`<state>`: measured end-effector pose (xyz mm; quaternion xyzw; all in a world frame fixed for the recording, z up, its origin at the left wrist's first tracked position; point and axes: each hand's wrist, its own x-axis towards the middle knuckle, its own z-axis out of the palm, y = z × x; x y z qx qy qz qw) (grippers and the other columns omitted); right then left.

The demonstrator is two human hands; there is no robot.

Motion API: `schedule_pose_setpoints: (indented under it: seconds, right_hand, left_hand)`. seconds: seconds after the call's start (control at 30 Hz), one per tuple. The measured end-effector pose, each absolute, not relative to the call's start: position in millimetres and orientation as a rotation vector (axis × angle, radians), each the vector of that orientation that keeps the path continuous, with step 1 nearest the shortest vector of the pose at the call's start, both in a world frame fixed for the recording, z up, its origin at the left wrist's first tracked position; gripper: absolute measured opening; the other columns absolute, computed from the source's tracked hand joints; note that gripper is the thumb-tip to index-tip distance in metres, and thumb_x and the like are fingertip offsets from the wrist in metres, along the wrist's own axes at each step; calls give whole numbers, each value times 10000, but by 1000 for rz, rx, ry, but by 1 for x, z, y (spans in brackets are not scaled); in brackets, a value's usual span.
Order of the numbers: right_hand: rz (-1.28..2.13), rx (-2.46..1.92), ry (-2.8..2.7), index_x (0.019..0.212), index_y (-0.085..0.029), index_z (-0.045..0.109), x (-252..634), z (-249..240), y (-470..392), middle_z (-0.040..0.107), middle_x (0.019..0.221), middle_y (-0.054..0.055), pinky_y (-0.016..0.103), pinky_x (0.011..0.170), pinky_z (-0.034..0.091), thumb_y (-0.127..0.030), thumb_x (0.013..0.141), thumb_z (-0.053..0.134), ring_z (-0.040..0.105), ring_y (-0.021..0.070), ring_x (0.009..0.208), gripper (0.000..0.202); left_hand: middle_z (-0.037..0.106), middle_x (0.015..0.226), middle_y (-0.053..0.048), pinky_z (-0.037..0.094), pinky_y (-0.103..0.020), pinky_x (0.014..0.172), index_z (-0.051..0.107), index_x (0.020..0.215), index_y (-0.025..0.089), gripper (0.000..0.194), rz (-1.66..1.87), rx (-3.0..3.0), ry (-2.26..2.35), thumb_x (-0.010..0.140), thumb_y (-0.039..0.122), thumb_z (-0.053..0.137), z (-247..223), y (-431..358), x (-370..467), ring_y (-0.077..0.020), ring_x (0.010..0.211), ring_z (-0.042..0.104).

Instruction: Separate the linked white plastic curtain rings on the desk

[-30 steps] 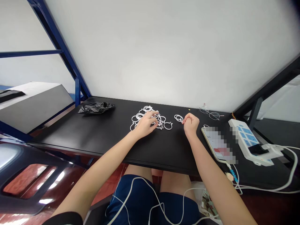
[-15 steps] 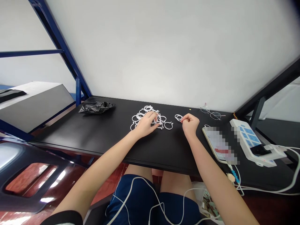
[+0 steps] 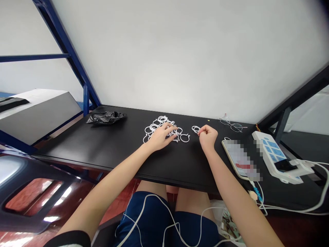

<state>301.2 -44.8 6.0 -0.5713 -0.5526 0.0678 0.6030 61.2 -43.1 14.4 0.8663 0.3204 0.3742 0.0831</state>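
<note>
A pile of white rings (image 3: 154, 127) lies on the black table (image 3: 164, 168). My left hand (image 3: 162, 136) rests over the right part of the pile, its fingers spread and pointing right; it covers some of the rings. One white ring (image 3: 184, 138) lies at the pile's right edge. Farther right, a small group of white rings (image 3: 195, 129) touches or nearly touches the fingertips of my right hand (image 3: 207, 136). That hand is curled closed, and whatever may be inside it is hidden.
A crumpled black plastic bag (image 3: 106, 117) lies at the table's back left. Right of my right hand are glasses (image 3: 236, 127), a phone (image 3: 240, 159) on a cable and a white power strip (image 3: 273, 151) with plugs. White cables cross my lap.
The fingers of my left hand have spread and stretched a little to the right over the pile. My right hand has shifted very slightly left and remains closed.
</note>
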Motion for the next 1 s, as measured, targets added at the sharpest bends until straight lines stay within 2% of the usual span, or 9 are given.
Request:
schedule_pose_setpoints:
  seconds: [0.2,0.37,0.47,0.73,1.0]
  right_hand:
    - [151,-1318,-1282,465,-187,522,301,6,-45,520,453,-24,227,472,322,-67,528,339,471,120,453,228]
    - [139,-1327,-1279,462,-189,523,300,8,-45,519,448,-26,227,464,324,-67,525,336,470,118,447,232]
    - [129,-1326,-1284,460,-190,519,300,8,-45,517,446,-24,228,462,321,-69,527,336,472,120,447,230]
    - [132,-1332,-1285,462,-191,520,300,7,-45,512,444,-24,229,463,315,-70,527,337,470,121,449,229]
    - [123,-1324,-1286,457,-193,516,300,8,-45,502,441,-24,232,472,314,-71,530,335,467,123,448,230]
  left_hand:
    - [558,1142,-87,531,-319,773,571,1162,222,271,1032,2589,907,942,362,495,10,-41,61,-146,780,605]
    - [538,1241,-105,520,-359,893,567,1168,224,252,1049,2622,853,955,319,470,9,-40,61,-211,1034,606]
    - [546,1240,-111,513,-372,928,571,1162,217,245,1033,2636,844,958,296,462,10,-39,61,-226,1112,586]
    - [582,1319,-104,550,-353,856,634,1039,202,226,1033,2583,863,967,313,451,11,-40,61,-214,1059,646]
    - [667,1215,-81,559,-349,896,697,1031,206,251,1203,2571,863,947,346,507,6,-38,62,-206,1055,669]
